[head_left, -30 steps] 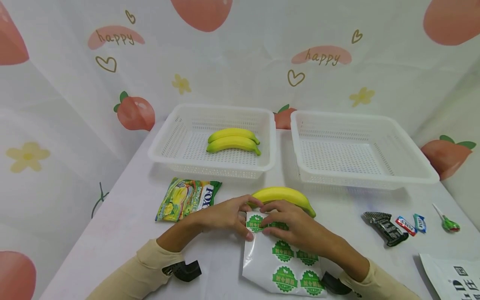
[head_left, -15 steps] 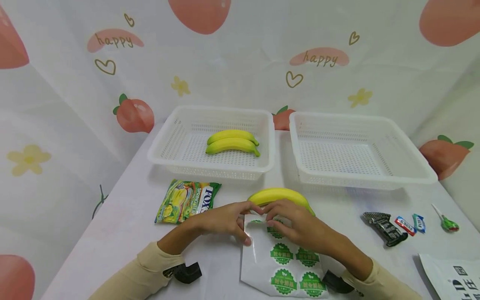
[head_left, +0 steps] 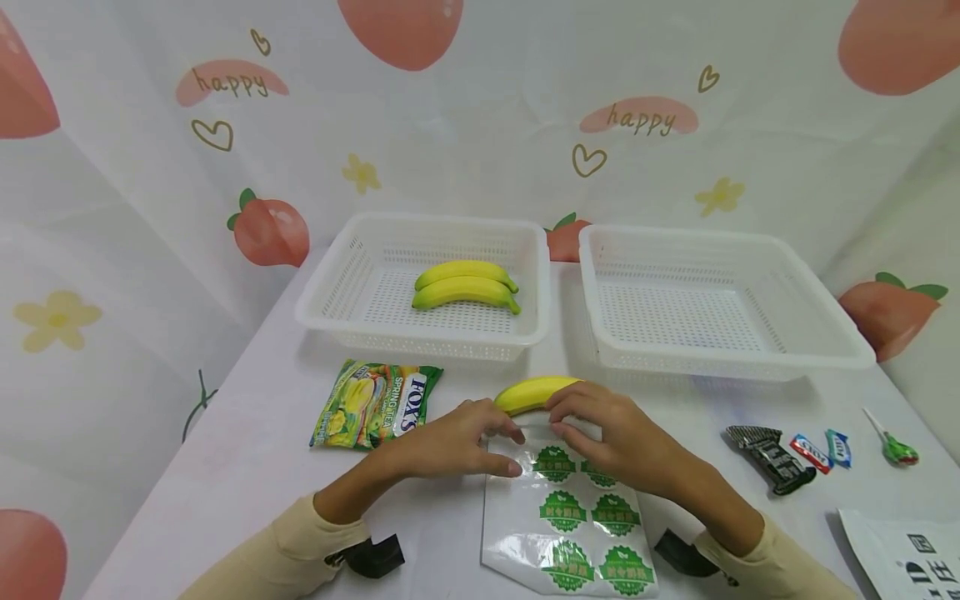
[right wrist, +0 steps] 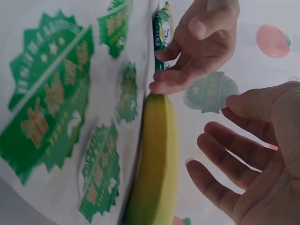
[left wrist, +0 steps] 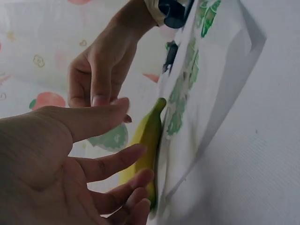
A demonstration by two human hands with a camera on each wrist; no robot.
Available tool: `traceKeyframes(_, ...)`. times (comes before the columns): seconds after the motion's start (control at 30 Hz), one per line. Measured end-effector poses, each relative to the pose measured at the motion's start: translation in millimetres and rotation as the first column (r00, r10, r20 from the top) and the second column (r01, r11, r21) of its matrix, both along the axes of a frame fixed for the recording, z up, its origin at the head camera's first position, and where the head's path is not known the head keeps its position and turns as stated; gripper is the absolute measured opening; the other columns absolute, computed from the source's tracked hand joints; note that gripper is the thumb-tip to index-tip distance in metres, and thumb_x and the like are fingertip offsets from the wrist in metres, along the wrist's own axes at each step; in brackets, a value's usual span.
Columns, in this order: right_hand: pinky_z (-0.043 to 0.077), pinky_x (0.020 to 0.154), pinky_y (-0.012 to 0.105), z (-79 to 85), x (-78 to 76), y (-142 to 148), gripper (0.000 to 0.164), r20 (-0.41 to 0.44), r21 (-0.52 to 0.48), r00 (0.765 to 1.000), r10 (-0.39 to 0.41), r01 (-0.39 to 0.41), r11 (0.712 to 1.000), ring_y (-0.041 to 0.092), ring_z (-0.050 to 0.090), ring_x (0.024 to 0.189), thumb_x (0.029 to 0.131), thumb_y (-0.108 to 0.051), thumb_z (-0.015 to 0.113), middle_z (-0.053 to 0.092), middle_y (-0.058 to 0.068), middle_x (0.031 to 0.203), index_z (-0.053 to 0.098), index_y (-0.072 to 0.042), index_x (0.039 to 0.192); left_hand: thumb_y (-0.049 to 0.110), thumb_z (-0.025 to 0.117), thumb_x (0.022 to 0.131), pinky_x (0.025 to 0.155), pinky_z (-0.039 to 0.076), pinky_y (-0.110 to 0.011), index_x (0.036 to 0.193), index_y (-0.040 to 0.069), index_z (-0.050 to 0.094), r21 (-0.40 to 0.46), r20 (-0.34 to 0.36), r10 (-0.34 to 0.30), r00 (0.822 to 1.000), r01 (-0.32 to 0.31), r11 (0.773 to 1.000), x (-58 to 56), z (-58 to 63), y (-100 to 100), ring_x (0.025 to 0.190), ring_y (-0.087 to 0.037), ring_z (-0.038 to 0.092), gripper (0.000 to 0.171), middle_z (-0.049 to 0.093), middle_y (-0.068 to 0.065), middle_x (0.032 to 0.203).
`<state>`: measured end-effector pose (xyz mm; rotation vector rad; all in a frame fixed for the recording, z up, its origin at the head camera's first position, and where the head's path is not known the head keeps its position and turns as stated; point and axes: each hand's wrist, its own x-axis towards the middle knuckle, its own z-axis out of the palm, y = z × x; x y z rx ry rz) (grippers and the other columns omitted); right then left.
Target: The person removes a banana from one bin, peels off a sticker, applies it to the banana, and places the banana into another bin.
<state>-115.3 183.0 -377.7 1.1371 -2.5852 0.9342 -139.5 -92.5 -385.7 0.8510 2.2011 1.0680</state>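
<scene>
My right hand (head_left: 622, 437) pinches a peeled sticker (right wrist: 208, 93) between thumb and index finger; its pale greenish back shows in the right wrist view. The other fingers of that hand are loosely bent. A white sheet of round green stickers (head_left: 517, 525) lies on the table under both hands. Behind the sheet's far edge rests a banana (head_left: 532, 392), its right part hidden by the right hand in the head view. My left hand (head_left: 457, 442) hovers at the sheet's upper left, thumb and fingers apart, its fingertips overlapping the banana (left wrist: 147, 136) in the left wrist view.
Two bananas (head_left: 467, 292) lie in the left white basket (head_left: 423, 337); a second white basket (head_left: 735, 362) stands to its right. A Fox's candy bag (head_left: 375, 404) lies left. To the right are a black packet (head_left: 772, 458), small wrapped candies (head_left: 812, 451), a lollipop (head_left: 896, 450) and a white package (head_left: 911, 554).
Both hands were close together at the sheet's top edge. A sticker has come off the sheet into the right hand, which has moved right; the left hand's fingers have spread and moved away from it.
</scene>
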Motion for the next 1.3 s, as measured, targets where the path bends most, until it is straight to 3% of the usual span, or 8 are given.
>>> traceKeyframes(0.07, 0.059, 0.098, 0.038, 1.1, 0.3, 1, 0.016, -0.020, 0.000, 1.000, -0.008, 0.008, 1.000, 0.015, 0.068, 0.115, 0.093, -0.003, 0.079, 0.072, -0.003, 0.120, 0.073, -0.014, 0.104, 0.047, 0.074, 0.097, 0.103, 0.048, -0.036, 0.127, 0.014, 0.074, 0.019, 0.026, 0.009, 1.000, -0.010, 1.000, 0.9, 2.4, 1, 0.122, -0.016, 0.057, 0.044, 0.066, 0.004, 0.129)
traceKeyframes(0.23, 0.060, 0.096, 0.037, 2.9, 2.8, 3, 0.020, -0.063, -0.003, 0.998, -0.015, 0.015, 1.000, 0.015, 0.068, 0.113, 0.091, -0.001, 0.081, 0.071, -0.005, 0.119, 0.073, -0.015, 0.103, 0.056, 0.061, 0.103, 0.093, 0.055, -0.033, 0.126, 0.012, 0.075, 0.100, 0.174, 0.041, 0.984, -0.059, 0.993, 0.5, 9.2, 2, 0.105, -0.012, 0.067, 0.052, 0.075, 0.005, 0.112)
traceKeyframes(0.4, 0.060, 0.095, 0.037, 2.6, 5.9, 2, 0.025, -0.107, 0.008, 0.994, -0.005, 0.006, 1.000, 0.014, 0.067, 0.112, 0.087, -0.001, 0.085, 0.070, -0.004, 0.119, 0.075, -0.017, 0.103, 0.047, 0.050, 0.111, 0.082, 0.054, -0.033, 0.119, 0.002, 0.075, 0.165, 0.223, 0.122, 0.967, -0.161, 0.973, 0.8, 11.5, 6, 0.089, -0.016, 0.069, 0.052, 0.076, 0.000, 0.096)
traceKeyframes(0.5, 0.059, 0.096, 0.033, 1.8, 7.4, 1, 0.027, -0.127, 0.009, 0.992, 0.022, -0.022, 1.000, 0.013, 0.066, 0.112, 0.085, 0.000, 0.087, 0.069, -0.006, 0.118, 0.076, -0.017, 0.103, 0.037, 0.055, 0.110, 0.079, 0.053, -0.032, 0.113, 0.001, 0.075, 0.182, 0.204, 0.159, 0.966, -0.198, 0.963, 1.6, 10.9, 7, 0.085, -0.016, 0.069, 0.042, 0.075, 0.000, 0.092)
traceKeyframes(0.63, 0.058, 0.096, 0.031, 1.3, 8.5, -1, 0.030, -0.140, 0.005, 0.988, 0.059, -0.059, 0.998, 0.013, 0.065, 0.111, 0.083, 0.000, 0.088, 0.068, -0.007, 0.118, 0.076, -0.018, 0.103, 0.031, 0.065, 0.105, 0.076, 0.054, -0.031, 0.107, 0.006, 0.076, 0.183, 0.164, 0.188, 0.968, -0.217, 0.959, 2.1, 7.4, 7, 0.084, -0.018, 0.067, 0.027, 0.074, -0.001, 0.092)
traceKeyframes(0.77, 0.060, 0.091, 0.033, 2.1, 6.5, 0, 0.027, -0.126, 0.003, 0.992, 0.016, -0.015, 1.000, 0.012, 0.065, 0.106, 0.085, -0.005, 0.088, 0.067, -0.008, 0.114, 0.075, -0.019, 0.104, 0.030, 0.069, 0.103, 0.074, 0.053, -0.029, 0.104, 0.012, 0.079, 0.190, 0.114, 0.211, 0.971, -0.230, 0.954, 1.1, 3.6, 7, 0.085, -0.022, 0.065, 0.021, 0.073, -0.004, 0.091)
traceKeyframes(1.03, 0.063, 0.081, 0.036, 0.9, -2.5, 6, 0.019, 0.072, -0.049, 0.986, -0.152, 0.156, 0.987, 0.011, 0.066, 0.098, 0.096, -0.011, 0.080, 0.068, -0.005, 0.110, 0.071, -0.015, 0.112, 0.032, 0.073, 0.100, 0.077, 0.049, -0.028, 0.105, 0.013, 0.083, 0.209, 0.049, 0.237, 0.970, -0.242, 0.947, -1.6, 2.7, 12, 0.085, -0.013, 0.062, 0.022, 0.074, -0.007, 0.094)
traceKeyframes(1.3, 0.061, 0.079, 0.028, 0.8, -10.6, 9, 0.010, 0.140, -0.110, 0.979, -0.145, 0.161, 0.981, 0.010, 0.064, 0.099, 0.096, -0.007, 0.078, 0.065, -0.005, 0.110, 0.074, -0.016, 0.097, 0.029, 0.073, 0.102, 0.078, 0.054, -0.028, 0.108, 0.012, 0.082, 0.226, 0.010, 0.226, 0.974, -0.223, 0.948, -7.1, 2.4, 19, 0.086, -0.012, 0.065, 0.020, 0.075, -0.004, 0.097)
